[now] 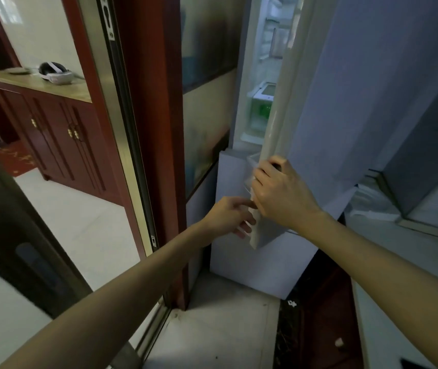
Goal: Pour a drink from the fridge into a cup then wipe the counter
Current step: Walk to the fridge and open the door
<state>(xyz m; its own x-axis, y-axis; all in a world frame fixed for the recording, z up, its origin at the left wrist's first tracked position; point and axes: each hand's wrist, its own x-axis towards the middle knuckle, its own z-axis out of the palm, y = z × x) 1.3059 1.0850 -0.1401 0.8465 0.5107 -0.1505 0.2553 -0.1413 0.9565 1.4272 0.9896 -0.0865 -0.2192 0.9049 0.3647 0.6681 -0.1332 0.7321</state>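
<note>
The tall pale-grey fridge's door (274, 145) is gripped at its edge by the right hand (279, 194), ajar; the left hand (230, 215) reaches empty, fingers spread. A green-and-white drink carton (262, 105) sits inside — nothing poured or wiped yet.

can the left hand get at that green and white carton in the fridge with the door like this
Probably not yet. The fridge door is only ajar, held at its edge by the right hand, and the carton shows through a narrow gap. The left hand sits low, below it.
</note>
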